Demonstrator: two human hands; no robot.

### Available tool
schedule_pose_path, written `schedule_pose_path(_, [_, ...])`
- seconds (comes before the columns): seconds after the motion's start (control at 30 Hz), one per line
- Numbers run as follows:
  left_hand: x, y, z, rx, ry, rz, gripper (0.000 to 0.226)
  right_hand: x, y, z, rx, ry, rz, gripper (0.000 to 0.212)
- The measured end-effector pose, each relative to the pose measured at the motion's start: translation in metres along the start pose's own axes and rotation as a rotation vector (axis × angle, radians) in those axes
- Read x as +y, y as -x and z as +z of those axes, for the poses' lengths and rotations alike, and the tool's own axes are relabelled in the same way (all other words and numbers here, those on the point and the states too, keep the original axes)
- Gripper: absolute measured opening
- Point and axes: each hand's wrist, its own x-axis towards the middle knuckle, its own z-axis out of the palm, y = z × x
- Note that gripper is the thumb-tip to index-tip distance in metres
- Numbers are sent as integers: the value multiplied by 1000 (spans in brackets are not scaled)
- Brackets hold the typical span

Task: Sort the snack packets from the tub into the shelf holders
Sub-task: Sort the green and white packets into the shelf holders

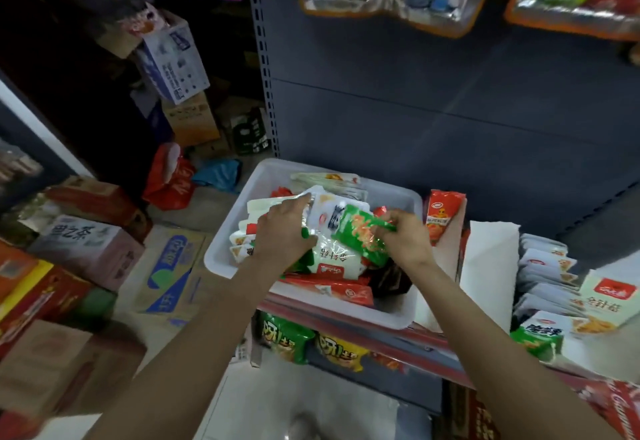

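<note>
Head view: white tub (pixel 221 249) on shelf edge (full of packets).
Left hand (pixel 282 231): grips white packets (pixel 320 211).
Right hand (pixel 403 237): pinches green packet (pixel 362 235).

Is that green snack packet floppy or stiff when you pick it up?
Probably floppy: the green snack packet looks creased and bent where the right hand pinches it. Its glossy film suggests it may be slippery. Likely light, since the fingers alone lift it above the tub.
</note>
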Motion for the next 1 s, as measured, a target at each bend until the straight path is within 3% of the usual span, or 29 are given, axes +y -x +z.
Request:
schedule_pose_path(0.1, [30,0,-1,90,198,51,65,9,8,-25,42,-444,109,18])
schedule_pose_path(0.17, [62,-1,-2,6,417,78,57,15,16,-43,-20,-676,145,21])
schedule_pose_path(0.27, [109,-3,0,-140,705,54,46,29,26,-68,-107,-721,121,23])
schedule_pose_path(0.4, [157,0,10,-201,932,99,40,52,32,-104,-92,-645,41,22])
schedule_pose_path(0.6, [233,3,37,-296,829,225,40,98,30,-170,143,-596,-4,24])
schedule_pose_path(0.77, [276,1,72,-271,408,381,42,134,27,-222,332,-573,-49,25])
schedule_pose_path(0.87, [289,2,85,-306,250,426,42,151,20,-244,364,-603,-75,25])
schedule_pose_path(1.0, [293,6,93,-312,211,414,32,173,6,-247,320,-594,-79,24])
